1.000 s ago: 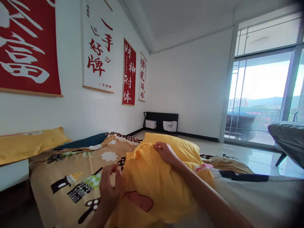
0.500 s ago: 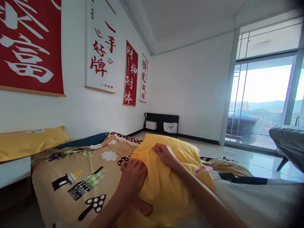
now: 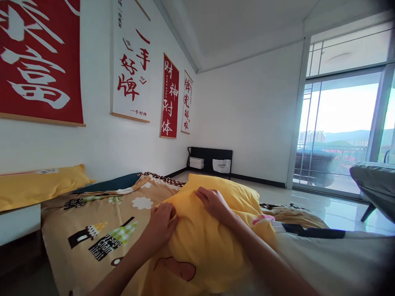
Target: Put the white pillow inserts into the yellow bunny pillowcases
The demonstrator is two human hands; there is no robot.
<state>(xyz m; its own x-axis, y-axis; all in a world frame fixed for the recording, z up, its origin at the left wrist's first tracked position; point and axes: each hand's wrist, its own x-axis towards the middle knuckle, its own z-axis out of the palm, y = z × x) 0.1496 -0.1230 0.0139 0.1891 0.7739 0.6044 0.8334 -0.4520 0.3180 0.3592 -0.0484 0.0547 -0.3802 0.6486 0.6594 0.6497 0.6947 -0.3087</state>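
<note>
A plump yellow pillow (image 3: 210, 250) lies in front of me on the bed, with part of a pink outlined print showing low on its near side. My left hand (image 3: 163, 222) is closed on the pillow's left edge, fingers curled over the cloth. On the upper middle of the pillow, my right hand (image 3: 212, 202) pinches the yellow fabric, thumb and fingers together. Folds run through the cloth between the two hands. Under the pillow spreads a tan sheet (image 3: 92, 213) printed with trees, clouds and lettering.
Another yellow pillow (image 3: 40, 185) rests at the far left by the wall. A grey-white cover (image 3: 327, 259) lies to the right. Farther off are a low black stand (image 3: 208, 154), a grey chair (image 3: 375, 181) and a glass sliding door (image 3: 339, 131). Scrolls (image 3: 131, 61) hang on the left wall.
My left hand has moved left and slightly up with the pillow's edge, so the yellow cloth spreads wider over the sheet. My right hand has shifted slightly left.
</note>
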